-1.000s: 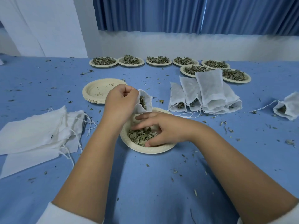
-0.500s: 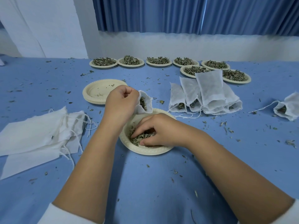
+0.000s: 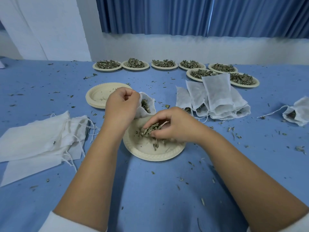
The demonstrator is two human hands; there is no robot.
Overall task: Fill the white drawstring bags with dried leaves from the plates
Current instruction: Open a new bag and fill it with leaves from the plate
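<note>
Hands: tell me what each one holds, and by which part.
Left hand pinches the open drawstring bag by its mouth rim; right hand grips a clump of dried leaves over the plate.

A blue curtain (image 3: 200,14) hangs above a white wall (image 3: 167,47) behind the blue table (image 3: 150,198).

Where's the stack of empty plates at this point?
In the head view, the stack of empty plates sits left of centre on the blue table, behind the left hand and beyond the pile of flat white bags.
</note>
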